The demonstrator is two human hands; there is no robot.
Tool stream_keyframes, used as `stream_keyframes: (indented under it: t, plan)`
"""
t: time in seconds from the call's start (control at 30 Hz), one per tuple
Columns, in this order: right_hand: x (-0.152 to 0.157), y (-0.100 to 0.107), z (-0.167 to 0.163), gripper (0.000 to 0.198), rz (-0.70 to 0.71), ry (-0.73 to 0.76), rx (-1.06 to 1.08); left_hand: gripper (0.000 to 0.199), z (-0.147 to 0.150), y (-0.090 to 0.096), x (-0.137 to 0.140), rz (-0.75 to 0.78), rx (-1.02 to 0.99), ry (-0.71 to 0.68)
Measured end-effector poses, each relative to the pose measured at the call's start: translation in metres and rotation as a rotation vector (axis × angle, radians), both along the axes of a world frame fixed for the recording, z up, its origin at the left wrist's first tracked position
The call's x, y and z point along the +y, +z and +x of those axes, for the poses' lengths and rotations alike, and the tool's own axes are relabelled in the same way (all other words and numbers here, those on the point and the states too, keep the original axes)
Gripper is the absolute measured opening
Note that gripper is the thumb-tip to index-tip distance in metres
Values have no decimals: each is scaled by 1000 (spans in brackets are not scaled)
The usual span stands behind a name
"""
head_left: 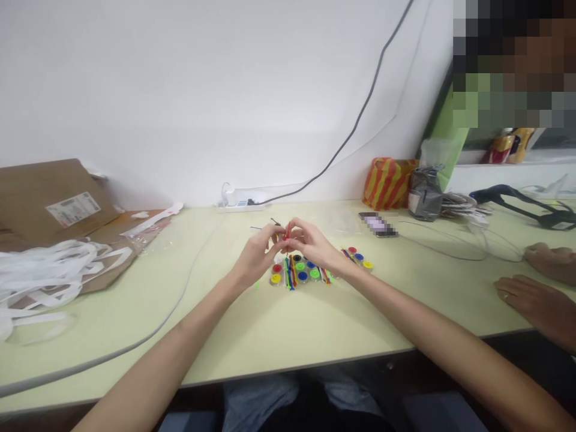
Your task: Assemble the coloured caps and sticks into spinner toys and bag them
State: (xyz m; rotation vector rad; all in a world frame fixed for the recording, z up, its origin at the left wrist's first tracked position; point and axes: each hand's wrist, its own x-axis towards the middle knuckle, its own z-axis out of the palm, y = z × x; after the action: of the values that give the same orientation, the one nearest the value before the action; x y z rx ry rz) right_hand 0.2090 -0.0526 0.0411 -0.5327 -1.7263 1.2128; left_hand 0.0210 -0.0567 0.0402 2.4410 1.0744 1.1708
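My left hand [258, 252] and my right hand [312, 243] meet above the middle of the table, fingertips pinched together on a small thin red piece [288, 230]. Its exact kind is too small to make out. A dark thin piece [275, 222] sticks out by my left fingers; I cannot tell whether it is held. Just below my hands lie several round discs in clear cases, among them a yellow disc [276, 279], a green disc [314, 274] and a blue disc [303, 276]. Bundles of coloured strands [290, 276] lie between them. My right hand and wrist hide part of this group.
Left are a cardboard box [54, 192], white ribbon [49, 276] and a grey cable [166, 315]. A power strip [240, 206] sits by the wall. At right are a phone [378, 224], a striped bag [387, 183], a black frame [526, 201] and another person's hands [535, 300].
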Motion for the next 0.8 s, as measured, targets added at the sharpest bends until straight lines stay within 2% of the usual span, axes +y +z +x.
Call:
stream_keyframes:
  t: [0.1,0.3,0.4,0.5,0.67,0.73,0.8]
  plan:
    - [-9,-3,6,26,-53,115,54,22,2,3,-6,-27,61,-62]
    - [-5,-6,4,33,-132,264,159,24,6,5,-16,-196,49,-118]
    - [-9,-4,5,34,-193,285,181,29,6,3,-14,-156,5,-113]
    - [-11,-3,10,35,-196,238,152,27,-3,4,-6,-39,12,-16]
    - [-2,-9,18,37,-172,62,102,14,-31,14,12,156,143,76]
    - [0,-11,19,35,-170,12,99,12,-43,17,18,149,208,104]
    - [1,-11,20,34,-166,-19,98,13,-54,17,23,42,286,89]
